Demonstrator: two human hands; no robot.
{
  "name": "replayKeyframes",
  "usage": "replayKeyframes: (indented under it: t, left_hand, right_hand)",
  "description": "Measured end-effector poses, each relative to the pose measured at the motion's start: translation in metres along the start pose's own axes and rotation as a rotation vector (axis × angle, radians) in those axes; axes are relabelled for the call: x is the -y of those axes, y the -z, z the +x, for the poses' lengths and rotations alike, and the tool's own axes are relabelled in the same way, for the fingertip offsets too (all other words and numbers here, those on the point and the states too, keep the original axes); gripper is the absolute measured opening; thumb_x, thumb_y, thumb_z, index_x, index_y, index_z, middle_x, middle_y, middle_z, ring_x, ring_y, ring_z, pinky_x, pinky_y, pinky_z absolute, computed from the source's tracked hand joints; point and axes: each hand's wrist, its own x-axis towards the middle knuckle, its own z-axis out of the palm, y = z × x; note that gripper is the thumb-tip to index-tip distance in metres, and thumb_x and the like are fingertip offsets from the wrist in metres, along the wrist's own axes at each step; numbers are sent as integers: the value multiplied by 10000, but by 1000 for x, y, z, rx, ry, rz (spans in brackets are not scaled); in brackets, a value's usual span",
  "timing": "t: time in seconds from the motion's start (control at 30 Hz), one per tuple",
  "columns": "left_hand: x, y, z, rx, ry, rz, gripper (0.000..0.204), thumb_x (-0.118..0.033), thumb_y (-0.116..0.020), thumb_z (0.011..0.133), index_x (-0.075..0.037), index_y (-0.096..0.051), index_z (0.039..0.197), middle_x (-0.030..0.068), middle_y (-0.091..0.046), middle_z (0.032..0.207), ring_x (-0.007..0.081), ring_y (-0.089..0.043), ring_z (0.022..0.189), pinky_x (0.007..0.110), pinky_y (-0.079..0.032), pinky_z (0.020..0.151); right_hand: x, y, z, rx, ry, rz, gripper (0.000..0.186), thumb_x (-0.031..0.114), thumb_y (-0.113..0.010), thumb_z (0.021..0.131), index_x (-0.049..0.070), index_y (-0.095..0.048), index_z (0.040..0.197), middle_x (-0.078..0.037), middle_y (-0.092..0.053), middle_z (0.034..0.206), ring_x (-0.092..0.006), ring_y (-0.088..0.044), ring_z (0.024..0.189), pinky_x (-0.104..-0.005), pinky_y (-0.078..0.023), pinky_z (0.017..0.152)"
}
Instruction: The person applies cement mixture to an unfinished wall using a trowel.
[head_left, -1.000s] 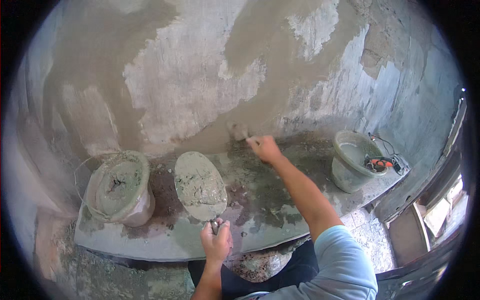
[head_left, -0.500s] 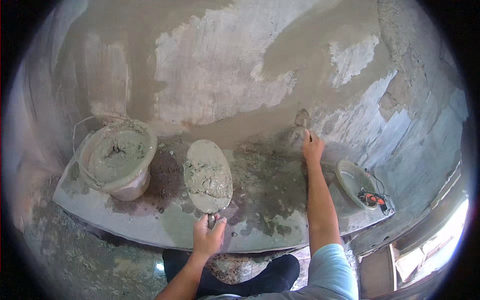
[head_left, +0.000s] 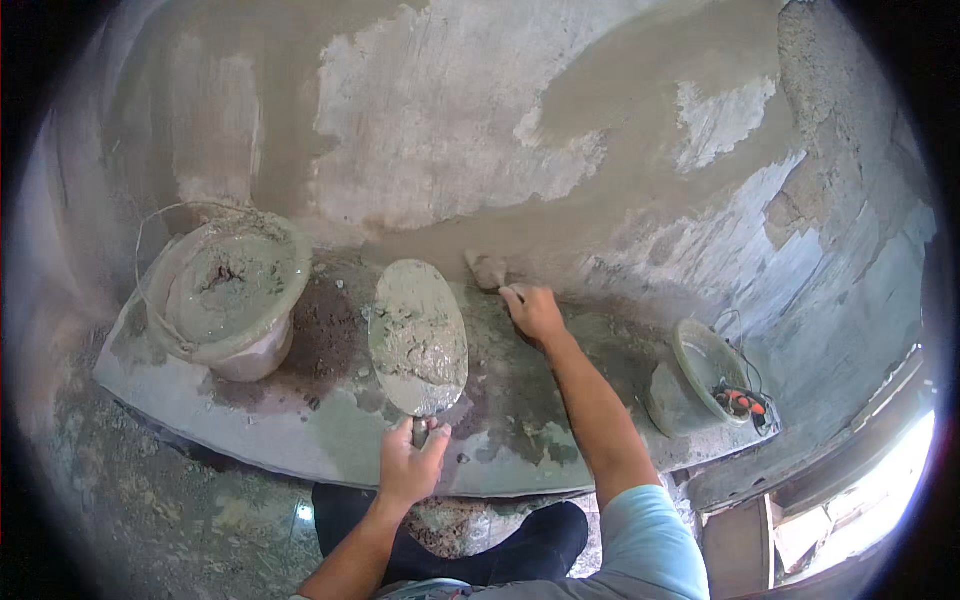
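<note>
My left hand grips the handle of a flat oval mortar board loaded with wet grey plaster, held out level over the plank. My right hand reaches forward and holds a small trowel whose blade rests against the base of the wall. The wall is partly coated with wet brown-grey plaster and has bare pale patches.
A plaster-filled bucket with a wire handle stands at the left on a mortar-spattered plank. A smaller bucket holding an orange tool sits at the right end. My dark trouser legs show below the plank. Rough ground lies lower left.
My right hand with the trowel has moved left and down along the wall's base, toward the mortar board. The view has swung, and the left hand still holds the board.
</note>
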Motion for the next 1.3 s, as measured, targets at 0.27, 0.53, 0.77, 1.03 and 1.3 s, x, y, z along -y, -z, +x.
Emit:
replayKeyframes:
  t: [0.27,0.53,0.77,1.03,1.3]
  left_hand:
    - [0,-6,3,6,32,-92,132,-80,-630,933,-36,-512,972,-7,-507,581,68,-456,426,257,-340,374]
    - [-7,2,-4,-12,-3,-25,159,-144,-669,918,-11,-584,931,-18,-544,562,60,-495,449,253,-371,414]
    - [-7,-1,-1,-35,48,-28,157,-139,-670,916,-13,-577,915,-16,-539,564,58,-489,447,255,-370,412]
    - [-10,-4,-1,0,68,-64,145,-107,-657,921,-23,-539,932,1,-532,595,67,-487,444,256,-373,393]
    - [-6,-5,-3,-47,23,-126,139,-103,-652,923,-28,-535,938,-2,-526,586,71,-481,430,259,-371,376]
  right_hand:
    - [-34,51,0,-249,-96,32,288,268,-628,960,1,-735,981,-152,-718,809,-324,-685,682,-413,-529,662]
    - [-51,87,4,-428,-523,620,319,270,-612,976,-20,-740,936,-29,-621,668,-89,-556,562,-283,-470,544]
    - [-34,40,-15,1,-11,-15,288,262,-620,949,-10,-712,943,-250,-682,924,-454,-647,883,-466,-522,748]
    - [-22,100,14,-194,-204,53,351,314,-606,962,-14,-702,884,-223,-679,783,-397,-685,735,-450,-520,693]
    - [-31,41,-7,-37,27,-165,357,365,-632,946,24,-730,918,-210,-697,839,-431,-665,792,-443,-541,726]
